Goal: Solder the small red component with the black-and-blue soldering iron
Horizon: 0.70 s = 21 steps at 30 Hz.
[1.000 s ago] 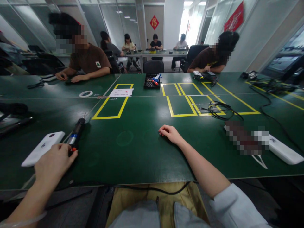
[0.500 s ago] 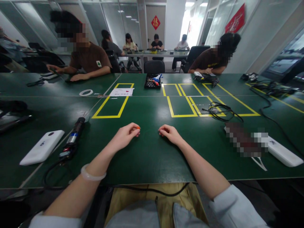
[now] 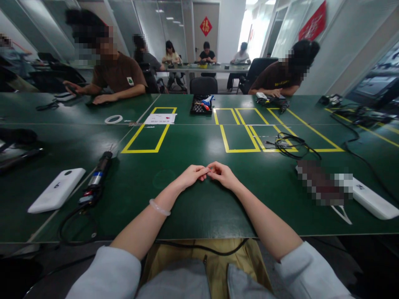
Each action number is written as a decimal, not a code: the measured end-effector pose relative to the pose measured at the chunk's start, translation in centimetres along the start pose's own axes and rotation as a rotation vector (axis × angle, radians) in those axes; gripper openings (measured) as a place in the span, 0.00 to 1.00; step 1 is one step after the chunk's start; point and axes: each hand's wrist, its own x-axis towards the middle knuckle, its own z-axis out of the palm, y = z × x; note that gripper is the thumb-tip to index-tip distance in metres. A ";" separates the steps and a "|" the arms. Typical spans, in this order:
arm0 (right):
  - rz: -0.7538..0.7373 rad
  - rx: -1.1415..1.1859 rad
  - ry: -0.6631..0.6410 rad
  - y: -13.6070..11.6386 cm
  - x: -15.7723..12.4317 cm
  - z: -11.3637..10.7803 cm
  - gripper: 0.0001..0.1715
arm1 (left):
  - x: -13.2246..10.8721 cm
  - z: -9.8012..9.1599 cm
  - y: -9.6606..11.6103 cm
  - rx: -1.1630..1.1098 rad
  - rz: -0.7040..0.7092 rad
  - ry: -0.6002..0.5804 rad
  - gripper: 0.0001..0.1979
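My left hand [image 3: 191,175] and my right hand [image 3: 222,173] meet fingertip to fingertip above the green table [image 3: 193,211]. A tiny orange-red piece [image 3: 209,170] shows between the pinched fingers; its kind is too small to make out. My left fingers are closed on it. My right thumb and fingers are also closed, right against the left ones, and what they hold is hidden. A pale bracelet [image 3: 159,207] circles my left wrist.
To the left lie a white power bank [image 3: 57,189] and a black electric screwdriver [image 3: 98,176] with a cord. A black tray [image 3: 201,109] with tools stands ahead. Cables [image 3: 288,143] and another white power bank [image 3: 370,197] lie right. Two people sit across the table.
My left hand has moved right with the small orange-red piece, and its fingertips have come up against my right hand. My right hand has barely moved.
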 end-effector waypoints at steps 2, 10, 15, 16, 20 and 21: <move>-0.006 0.007 0.008 0.1 0.0 0.1 0.15 | 0.0 0.1 -0.3 -0.049 0.001 0.017 0.23; 0.010 0.009 0.049 -0.2 -0.1 0.1 0.14 | 0.1 0.1 -1.0 -0.192 -0.034 0.067 0.20; 0.009 0.043 0.056 -0.1 -0.1 0.2 0.15 | -0.3 0.1 -0.7 -0.170 0.003 0.108 0.18; 0.018 0.051 0.070 0.0 0.0 0.2 0.15 | -0.4 0.2 -0.7 -0.175 0.005 0.117 0.18; 0.034 0.028 0.086 0.4 0.2 0.1 0.14 | -0.3 0.3 -1.1 -0.190 0.060 0.129 0.18; 0.029 0.023 0.086 0.5 0.2 0.1 0.14 | -0.3 0.3 -1.2 -0.183 0.081 0.134 0.18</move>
